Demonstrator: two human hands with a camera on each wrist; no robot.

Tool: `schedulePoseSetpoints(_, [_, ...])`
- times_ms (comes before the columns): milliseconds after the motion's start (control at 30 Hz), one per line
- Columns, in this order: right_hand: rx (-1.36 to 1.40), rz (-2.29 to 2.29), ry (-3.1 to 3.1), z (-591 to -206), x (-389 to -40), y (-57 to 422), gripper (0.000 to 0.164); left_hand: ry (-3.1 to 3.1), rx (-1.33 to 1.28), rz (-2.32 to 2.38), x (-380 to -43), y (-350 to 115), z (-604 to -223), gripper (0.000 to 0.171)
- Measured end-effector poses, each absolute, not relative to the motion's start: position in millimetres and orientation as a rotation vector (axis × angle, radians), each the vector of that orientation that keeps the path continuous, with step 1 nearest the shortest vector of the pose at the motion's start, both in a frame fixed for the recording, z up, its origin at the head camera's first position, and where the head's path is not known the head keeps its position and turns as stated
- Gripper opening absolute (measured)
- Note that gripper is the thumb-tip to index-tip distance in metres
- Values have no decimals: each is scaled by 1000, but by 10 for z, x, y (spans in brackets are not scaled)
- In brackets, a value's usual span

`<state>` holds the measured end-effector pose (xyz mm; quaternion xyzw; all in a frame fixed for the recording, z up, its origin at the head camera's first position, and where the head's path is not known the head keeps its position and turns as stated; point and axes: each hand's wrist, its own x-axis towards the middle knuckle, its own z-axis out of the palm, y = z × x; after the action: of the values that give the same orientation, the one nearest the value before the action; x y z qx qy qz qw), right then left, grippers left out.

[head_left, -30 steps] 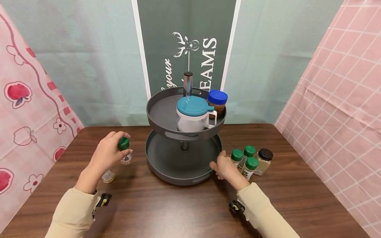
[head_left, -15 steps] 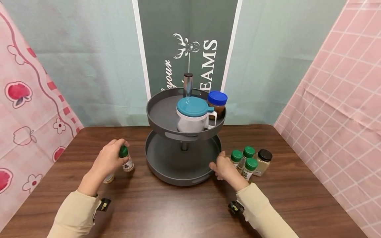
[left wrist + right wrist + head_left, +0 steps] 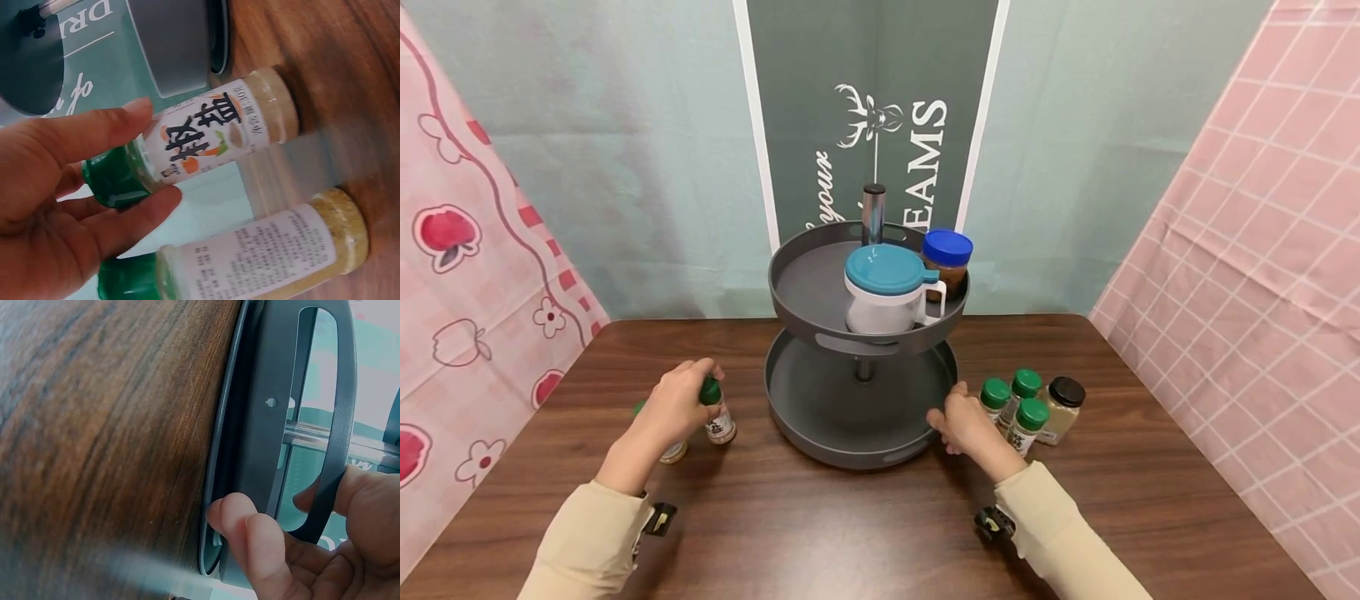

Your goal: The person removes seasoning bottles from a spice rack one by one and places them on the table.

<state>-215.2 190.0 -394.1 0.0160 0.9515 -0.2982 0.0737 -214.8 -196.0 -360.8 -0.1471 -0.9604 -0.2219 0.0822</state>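
My left hand (image 3: 681, 408) pinches a spice bottle (image 3: 203, 134) by its green cap, thumb on one side and fingers on the other. The bottle stands nearly upright with its base at the tabletop, left of the two-tier rack. Beside it is a second green-capped spice bottle (image 3: 262, 256), partly hidden behind the hand in the head view. My right hand (image 3: 966, 421) grips the right rim of the rack's lower tray (image 3: 850, 457). In the right wrist view the thumb passes by the handle slot (image 3: 344, 394) and the other fingers curl under the tray.
On the upper tray (image 3: 797, 308) sit a white pot with a teal lid (image 3: 887, 283) and a blue-lidded jar (image 3: 947, 254). Right of the rack stand several green-capped bottles (image 3: 1030, 417) and a black-lidded jar (image 3: 1063, 408). Cloth backdrops enclose the table (image 3: 850, 542).
My left hand has lowered the spice bottle toward the tabletop and nearer to me, then shifted slightly left beside the other bottle. The right hand stays at the tray rim.
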Motion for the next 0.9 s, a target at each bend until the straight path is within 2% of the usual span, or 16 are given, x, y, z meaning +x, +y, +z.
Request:
schedulePoseSetpoints(333, [37, -893, 2860, -3944, -2155, 1906, 78, -2955, -539, -623, -2174, -1920, -3595, 25])
schedulePoseSetpoints(900, [19, -904, 2842, -3945, -2144, 1915, 79, -2929, -525, -618, -2205, -1953, -3585, 23])
